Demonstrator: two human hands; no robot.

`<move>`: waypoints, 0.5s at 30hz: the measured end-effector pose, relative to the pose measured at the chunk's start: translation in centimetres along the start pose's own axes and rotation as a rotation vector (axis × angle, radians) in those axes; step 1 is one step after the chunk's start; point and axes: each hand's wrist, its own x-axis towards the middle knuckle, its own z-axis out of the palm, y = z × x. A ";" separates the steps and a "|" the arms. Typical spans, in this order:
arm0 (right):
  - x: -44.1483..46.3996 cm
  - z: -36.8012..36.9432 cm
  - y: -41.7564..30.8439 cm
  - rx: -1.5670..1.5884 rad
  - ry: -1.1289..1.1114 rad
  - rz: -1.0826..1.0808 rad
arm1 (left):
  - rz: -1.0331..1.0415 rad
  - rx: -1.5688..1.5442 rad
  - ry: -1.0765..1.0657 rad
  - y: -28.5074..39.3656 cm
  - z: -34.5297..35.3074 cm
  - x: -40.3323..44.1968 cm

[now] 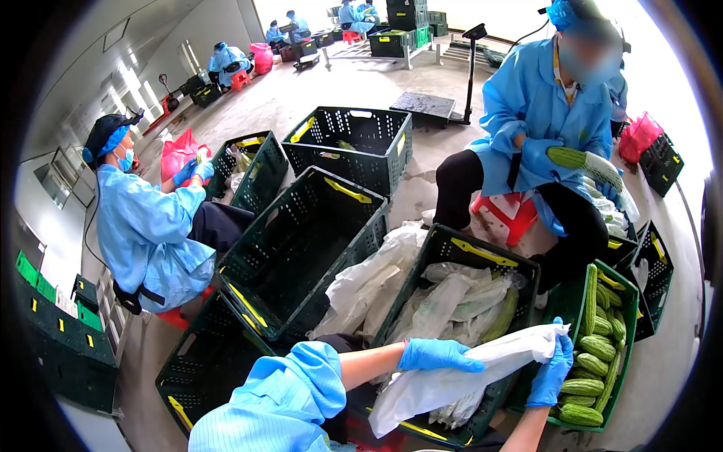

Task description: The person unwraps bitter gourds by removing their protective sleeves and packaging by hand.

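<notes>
Scanning from the left of my view, I pick up a seated worker [154, 233] in a blue coat, then a deep dark-green crate [352, 260] with yellow handles, and beside it a heap of crumpled white bags [373, 282]. Next comes a crate [484, 252] where gourds in thin, cloudy wrapping [452, 301] lie piled, and over its near end I see my left hand [440, 355], gloved in blue, its fingers close together and nearly straight across the upper edge of a white plastic sleeve [467, 380]; the thumb is hidden, so I can't tell how firmly it presses. The sleeve slants up to the right, its lower end hanging loose, and my right hand [553, 369] has curled fingers pinching the upper end. I judge it very light, limp and slippery against gloves, quick to crease or tear, so I'd take it by both edges near the end, lightly; whether it holds anything, I can't make out. Beyond, a co-worker [561, 113] grips a gourd [566, 157] partly covered in pale netting. Furthest right among the near things, a green crate [561, 301] holds bare ribbed green gourds [597, 346], firm and fairly weighty by my guess, best held round the middle
</notes>
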 end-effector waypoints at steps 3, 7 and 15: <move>0.9 -1.1 -0.2 0.029 0.063 -0.028 | 0.012 0.011 0.014 0.3 0.2 -0.2; 0.4 -0.7 -0.9 -0.024 -0.059 -0.059 | -0.003 -0.053 0.021 0.6 0.1 -0.5; 2.1 -4.4 -2.1 0.191 -0.142 0.112 | 0.034 -0.010 0.003 -2.6 -1.5 0.2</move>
